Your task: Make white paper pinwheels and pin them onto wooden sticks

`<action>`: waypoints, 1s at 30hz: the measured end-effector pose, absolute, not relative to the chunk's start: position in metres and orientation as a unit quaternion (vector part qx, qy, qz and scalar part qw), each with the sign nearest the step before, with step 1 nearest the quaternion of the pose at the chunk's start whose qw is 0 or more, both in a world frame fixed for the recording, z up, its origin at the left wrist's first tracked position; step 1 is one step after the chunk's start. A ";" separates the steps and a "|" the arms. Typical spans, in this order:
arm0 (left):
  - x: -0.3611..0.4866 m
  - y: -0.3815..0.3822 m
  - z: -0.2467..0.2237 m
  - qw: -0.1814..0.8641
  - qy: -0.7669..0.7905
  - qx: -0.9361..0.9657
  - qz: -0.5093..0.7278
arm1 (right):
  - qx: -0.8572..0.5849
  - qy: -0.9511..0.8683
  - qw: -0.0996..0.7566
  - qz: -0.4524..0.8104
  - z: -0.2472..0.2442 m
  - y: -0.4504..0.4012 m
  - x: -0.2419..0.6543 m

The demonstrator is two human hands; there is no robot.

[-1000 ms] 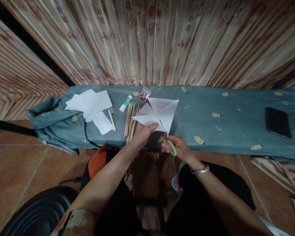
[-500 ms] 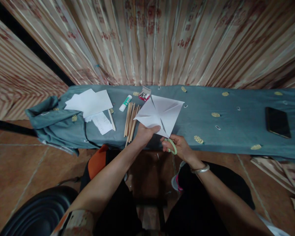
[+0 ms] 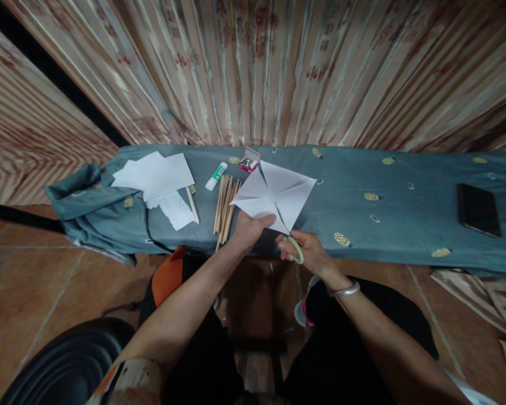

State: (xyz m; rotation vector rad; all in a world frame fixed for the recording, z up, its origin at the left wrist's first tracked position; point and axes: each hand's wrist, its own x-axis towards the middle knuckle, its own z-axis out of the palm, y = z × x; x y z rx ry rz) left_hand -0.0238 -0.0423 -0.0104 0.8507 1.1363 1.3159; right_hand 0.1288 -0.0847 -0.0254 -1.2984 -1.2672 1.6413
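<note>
White square sheet (image 3: 279, 180): one, at the centre of the frame, with four dark slits running in from near its corners.
Left hand (image 3: 248, 229): one, just below centre, closed in a pinch on the sheet's lower edge, thumb on top, other fingers mostly hidden.
Scissors (image 3: 298, 248): one pair, pale green handle, at the sheet's lowest corner; the gap between the blades is too small to tell.
Right hand (image 3: 310, 251): one, below and right of centre, fingers curled round that handle.
Silver bracelet (image 3: 344, 291): one, on the right wrist.
Wooden sticks (image 3: 223, 208): at least six, bundled left of the sheet; overlaps hide the exact count.
Glue stick (image 3: 216, 176): one, white and green, lying just above the sticks.
Red box (image 3: 248, 165): one, flap raised, upper centre, holding several shiny pieces too small to count.
Loose papers (image 3: 164, 174): at least three, overlapping, left of the frame.
White rod (image 3: 193, 205): one, just beside those papers.
Dark phone (image 3: 479, 210): one, far right.
Grey-green cloth (image 3: 405, 236): one, across the middle, beneath everything listed.
</note>
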 end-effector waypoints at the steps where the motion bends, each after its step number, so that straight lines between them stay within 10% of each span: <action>1: -0.024 -0.042 -0.010 0.567 0.483 0.363 0.560 | -0.499 -0.489 0.340 0.629 -0.026 -0.085 0.129; 15: -0.027 -0.032 -0.011 0.570 0.462 0.350 0.582 | -0.511 -0.504 0.308 0.625 -0.034 -0.088 0.135; 30: -0.007 -0.011 -0.040 0.619 0.470 0.396 0.489 | -0.794 -0.606 0.023 0.046 -0.005 -0.060 0.241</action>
